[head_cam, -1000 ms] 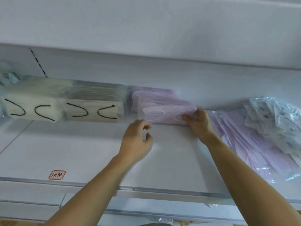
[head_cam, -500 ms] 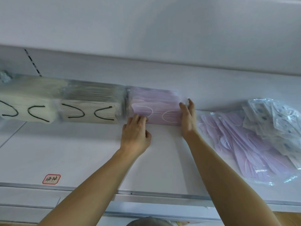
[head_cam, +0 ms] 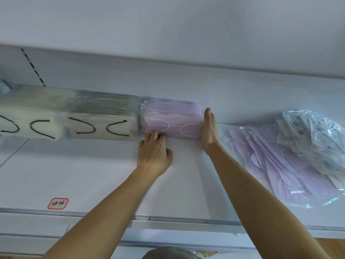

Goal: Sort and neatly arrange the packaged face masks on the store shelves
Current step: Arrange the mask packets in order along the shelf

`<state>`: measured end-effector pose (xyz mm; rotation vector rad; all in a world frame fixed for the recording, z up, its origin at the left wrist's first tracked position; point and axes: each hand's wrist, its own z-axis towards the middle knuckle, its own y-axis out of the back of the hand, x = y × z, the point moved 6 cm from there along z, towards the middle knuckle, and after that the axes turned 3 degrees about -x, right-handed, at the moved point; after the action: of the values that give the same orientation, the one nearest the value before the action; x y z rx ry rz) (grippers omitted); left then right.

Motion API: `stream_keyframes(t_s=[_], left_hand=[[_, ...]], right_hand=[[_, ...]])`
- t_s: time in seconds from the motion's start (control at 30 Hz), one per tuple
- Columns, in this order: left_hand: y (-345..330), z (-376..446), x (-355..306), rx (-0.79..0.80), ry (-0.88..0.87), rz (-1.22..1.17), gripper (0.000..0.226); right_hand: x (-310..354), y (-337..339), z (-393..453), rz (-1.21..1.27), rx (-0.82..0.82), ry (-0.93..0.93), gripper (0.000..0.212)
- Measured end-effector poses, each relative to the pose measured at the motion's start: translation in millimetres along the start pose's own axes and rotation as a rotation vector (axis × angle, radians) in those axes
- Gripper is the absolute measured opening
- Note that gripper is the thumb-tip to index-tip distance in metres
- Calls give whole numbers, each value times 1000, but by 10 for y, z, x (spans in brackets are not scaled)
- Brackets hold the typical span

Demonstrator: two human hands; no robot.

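On the shelf: a white shelf [head_cam: 78, 174] holds a row of packaged masks pushed against the back wall, with loose packs off to the right.
Pink stack: the stack of pink masks [head_cam: 173, 121] stands upright in clear wrap at the right end of the row, its front face showing pale ear loops, its left side touching the second beige stack.
Left hand: the left hand [head_cam: 154, 153] rests knuckles-up on the shelf, its fingertips bent against the lower left front edge of the pink stack; it holds nothing, only pushes at the edge.
Right hand: the right hand [head_cam: 209, 129] stands on edge, flat and straight-fingered, its palm pressed to the right side of the pink stack, grasping nothing.
Beige stacks: two beige mask stacks [head_cam: 101, 121] with black ear loops on their fronts fill the row to the left, side by side and touching.
Loose pink packs: a fanned heap of loose pink mask packs [head_cam: 280, 165] lies flat to the right of the right forearm, apart from the standing row.
Patterned packs: white patterned mask packs [head_cam: 315, 133] lie over the far right part of that heap.
Label: a small red-bordered sticker [head_cam: 58, 203] with handwritten characters sits near the shelf's front edge, at the left.
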<state>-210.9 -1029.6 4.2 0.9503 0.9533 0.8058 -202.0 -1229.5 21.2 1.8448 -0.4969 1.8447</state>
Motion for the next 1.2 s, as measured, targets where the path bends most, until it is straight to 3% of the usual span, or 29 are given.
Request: stream_keyframes(t_s=[0.13,0.23,0.37,0.47,0.53,0.6,0.7,0.77,0.83,0.97,1.03,1.13,1.2], left_hand=[[-15,0,17,-14,-10,-4,32],[-18,-9,22,-4,-13,2,27],[-55,-151,-141,7,-147,24,39],[-146,-334,-602,37,-393,12,64],[-284,-379,-1008,161,-455,-15,78],[-514,-367,-1442,329,-466,11,91],[-759,-286,-2082,428,-433,-3,86],[-817,-157,-2433,466,-347,-85,81],[-819,-36,-2703,566,-181,-313,77],[-716,122,-2965,575,287,-1292,44],[-789,160,-2999,618,528,-1663,40],[-1180,282,-2823,482,817,-1673,60],[-1351,326,-2790,444,895,-1606,67]], right_hand=[[12,324,-195,-55,25,29,84],[131,834,-481,-396,7,250,57],[208,1738,-781,-751,-182,497,40],[84,2482,-747,-783,-374,396,32],[-55,2789,-711,-832,-434,330,36],[-198,2862,-696,-932,-406,292,34],[-364,2808,-705,-1029,-330,216,30],[-366,2815,-695,-1000,-300,209,37],[-363,2879,-663,-970,-249,200,44],[-335,3027,-614,-830,-182,226,45],[-331,3047,-612,-787,-180,244,46],[-381,3055,-614,-765,-182,262,37],[-398,3063,-597,-747,-189,269,34]])
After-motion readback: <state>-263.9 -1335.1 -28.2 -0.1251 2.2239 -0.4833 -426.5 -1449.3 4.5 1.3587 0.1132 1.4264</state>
